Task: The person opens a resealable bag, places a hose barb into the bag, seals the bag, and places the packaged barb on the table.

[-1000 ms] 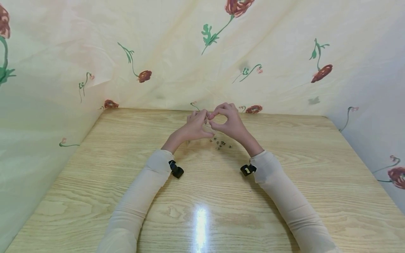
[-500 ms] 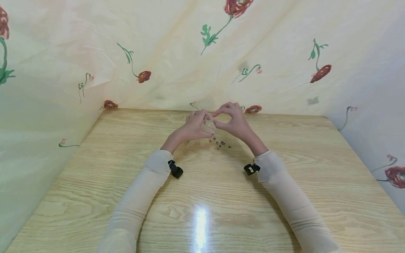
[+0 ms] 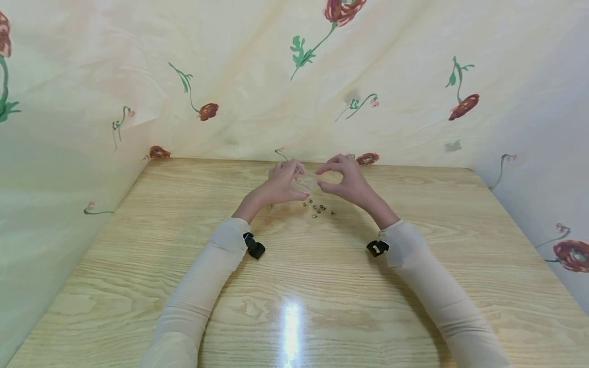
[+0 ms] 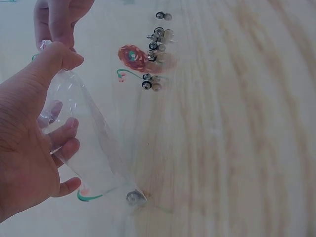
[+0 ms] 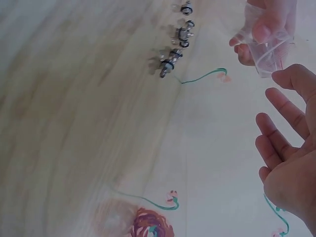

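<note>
My left hand (image 3: 278,185) holds a clear plastic bag (image 4: 94,133) near its mouth, thumb on the near side and the other fingers seen through the film. One small round metal piece (image 4: 134,198) shows at the bag's lower corner. My right hand (image 3: 347,179) is just right of the bag in the head view, thumb and forefinger spread apart with nothing visible between them. In the right wrist view its thumb tip lies close to the bag (image 5: 266,57). Several small metal fittings with dark rings (image 4: 153,47) lie on the table nearer the body.
A light wood-grain table (image 3: 322,296) reaches back to a flowered cloth (image 3: 257,76) hanging behind and at both sides. Black straps with small mounts (image 3: 254,246) sit at both wrists, over pale sleeves.
My right hand has drawn away to the right from the bag, and its thumb and forefinger have parted. The left hand stays nearly where it was, holding the bag.
</note>
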`<act>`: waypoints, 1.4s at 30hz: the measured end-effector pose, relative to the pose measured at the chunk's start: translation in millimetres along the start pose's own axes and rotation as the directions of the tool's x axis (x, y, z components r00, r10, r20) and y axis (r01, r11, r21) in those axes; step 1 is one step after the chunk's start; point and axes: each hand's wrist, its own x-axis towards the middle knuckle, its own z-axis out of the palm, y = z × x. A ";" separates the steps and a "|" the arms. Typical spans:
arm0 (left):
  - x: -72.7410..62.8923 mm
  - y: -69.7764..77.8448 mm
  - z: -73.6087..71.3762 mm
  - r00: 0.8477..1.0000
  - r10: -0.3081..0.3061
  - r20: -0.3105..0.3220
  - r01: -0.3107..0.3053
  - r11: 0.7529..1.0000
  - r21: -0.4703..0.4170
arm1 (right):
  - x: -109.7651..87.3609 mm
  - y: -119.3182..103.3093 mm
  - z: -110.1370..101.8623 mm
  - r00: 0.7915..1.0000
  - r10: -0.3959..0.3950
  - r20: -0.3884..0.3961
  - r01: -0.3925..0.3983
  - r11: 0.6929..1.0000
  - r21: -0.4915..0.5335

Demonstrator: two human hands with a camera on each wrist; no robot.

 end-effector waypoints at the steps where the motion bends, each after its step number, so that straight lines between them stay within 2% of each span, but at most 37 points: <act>1: 0.0 0.0 -0.1 1.000 0.000 0.000 0.000 1.000 -0.001 | -0.8 0.9 -0.8 1.000 0.000 0.012 0.000 1.000 -0.004; 9: 0.2 0.5 -1.0 1.000 0.005 -0.002 -0.005 1.000 -0.006 | -8.3 7.8 -6.5 0.992 0.040 0.117 -0.037 0.999 -0.022; 12: 0.5 0.6 -1.5 1.000 0.011 -0.004 -0.011 1.000 -0.008 | -11.3 11.1 -7.1 0.989 0.027 0.146 -0.020 0.999 -0.050; 17: 0.8 0.2 -1.5 1.000 0.014 -0.005 -0.015 1.000 -0.010 | -16.2 15.7 -7.0 0.985 0.000 0.174 0.013 0.997 -0.075; 24: 1.9 -0.8 -1.1 1.000 -0.005 -0.002 0.005 1.000 0.001 | -23.8 21.9 -9.6 0.973 0.064 0.220 -0.052 0.997 -0.058; 33: 0.9 -1.4 -0.6 1.000 -0.012 -0.001 0.012 1.000 0.000 | -29.9 26.9 -12.8 0.956 0.082 0.282 -0.067 0.996 -0.061; 42: 0.1 -1.4 -0.9 1.000 -0.015 0.007 0.015 1.000 -0.015 | -35.0 27.1 -12.2 0.951 0.093 0.295 -0.083 0.995 -0.048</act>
